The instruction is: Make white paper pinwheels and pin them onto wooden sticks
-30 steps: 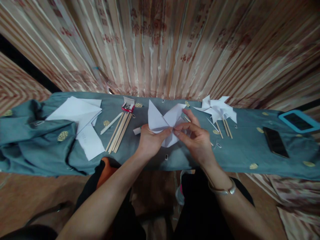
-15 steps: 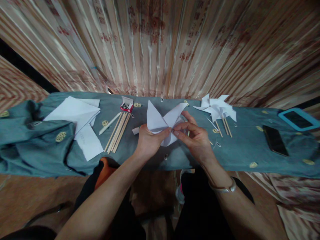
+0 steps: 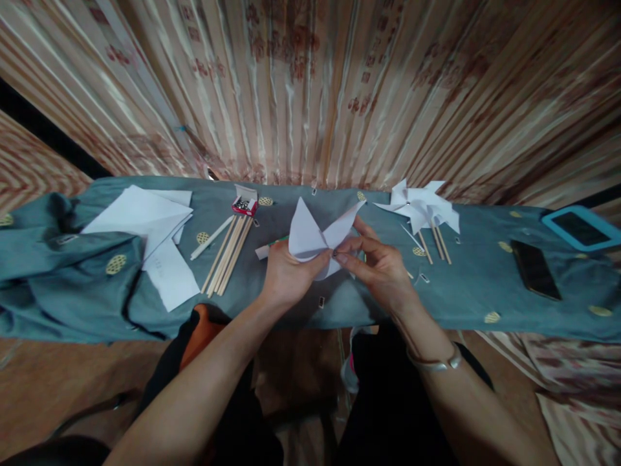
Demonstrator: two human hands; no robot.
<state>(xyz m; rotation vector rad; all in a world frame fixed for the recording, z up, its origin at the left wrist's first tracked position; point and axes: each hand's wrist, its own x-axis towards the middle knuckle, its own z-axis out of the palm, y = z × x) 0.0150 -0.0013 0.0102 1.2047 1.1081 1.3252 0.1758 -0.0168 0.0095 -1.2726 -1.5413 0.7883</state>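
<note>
Over the middle of the table I hold a white paper pinwheel [image 3: 307, 234], its points folded in and two blades standing up. My left hand [image 3: 290, 275] is closed on its lower left side, the thumb pressed near the centre. My right hand [image 3: 376, 264] is closed in a pinch at the same centre, thumb against forefinger. A small dark spot shows between those fingertips, too small to name for sure. Behind my left hand lies a pale strip-like thing [image 3: 262, 252], partly hidden. Finished-looking paper pinwheels [image 3: 427, 202] on wooden sticks lie to the right.
Left of my hands are wooden sticks [image 3: 228, 255], a white rod [image 3: 212, 238] and an open red box [image 3: 245, 203] of small silvery pieces. White paper sheets [image 3: 140, 217] lie farther left. At the right are a black phone [image 3: 535, 270] and a blue-framed device [image 3: 579, 229].
The paper pinwheel has tilted slightly, its left blade leaning more to the right. Both hands keep their grip in nearly the same place.
</note>
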